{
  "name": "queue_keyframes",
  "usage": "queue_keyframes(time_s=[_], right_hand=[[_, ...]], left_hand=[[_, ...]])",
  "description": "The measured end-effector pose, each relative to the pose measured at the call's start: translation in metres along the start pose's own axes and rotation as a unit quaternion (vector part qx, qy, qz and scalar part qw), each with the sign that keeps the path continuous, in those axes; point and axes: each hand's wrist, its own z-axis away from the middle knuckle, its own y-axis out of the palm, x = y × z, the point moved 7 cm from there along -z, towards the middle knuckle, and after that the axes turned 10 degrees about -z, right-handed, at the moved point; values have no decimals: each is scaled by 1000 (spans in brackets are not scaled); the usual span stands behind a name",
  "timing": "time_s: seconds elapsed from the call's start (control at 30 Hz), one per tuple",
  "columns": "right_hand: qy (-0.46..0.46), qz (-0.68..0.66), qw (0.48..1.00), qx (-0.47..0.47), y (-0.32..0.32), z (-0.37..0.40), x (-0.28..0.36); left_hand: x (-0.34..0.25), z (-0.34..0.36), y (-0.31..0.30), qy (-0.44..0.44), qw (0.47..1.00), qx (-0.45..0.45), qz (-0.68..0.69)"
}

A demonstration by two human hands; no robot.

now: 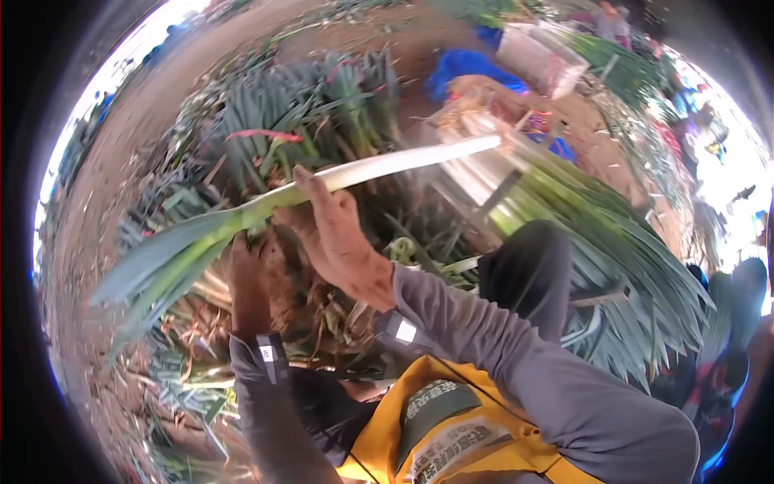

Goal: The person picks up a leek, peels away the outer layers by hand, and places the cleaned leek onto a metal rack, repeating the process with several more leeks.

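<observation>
One long leek (pixel 387 164) lies across the middle of the view, its white root end pointing right and its green leaves fanning out to the left. My right hand (pixel 334 234) is against its pale stem, thumb and fingers around it. Below the point where the leaves spread, my left hand (pixel 251 274) grips the leek from underneath. To the right, a stack of trimmed leeks (pixel 556 194) rests on a frame, white ends toward the upper left. Untrimmed leeks (pixel 282 113) stand bunched behind my hands.
Loose leaves and peelings (pixel 193 379) litter the ground at lower left. A blue cloth or bag (pixel 476 68) and a whitish bundle (pixel 542 58) are at upper right. My bent knee (pixel 532 266) is beside the stack. Part of a person (pixel 613 24) shows at the top right.
</observation>
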Motion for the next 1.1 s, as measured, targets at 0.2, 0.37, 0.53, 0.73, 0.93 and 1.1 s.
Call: queue_keyframes(time_s=[0.2,0.37,0.53,0.73,0.93,1.1], right_hand=[[-334,326,876,120,84,23,234],[-508,693,508,63,204,93,402],[-397,915,-66,21,231,105,471],[-34,999,-4,-28,37,71,468],[25,983,154,98,-147,80,425],[5,982,171,85,-148,65,429]], left_hand=[[28,-1,-17,-101,993,-38,57],[10,56,38,-171,964,116,-169],[36,102,104,-80,774,372,-506],[86,179,137,80,524,543,-651],[30,207,162,175,540,545,-617],[48,200,158,87,575,568,-583]])
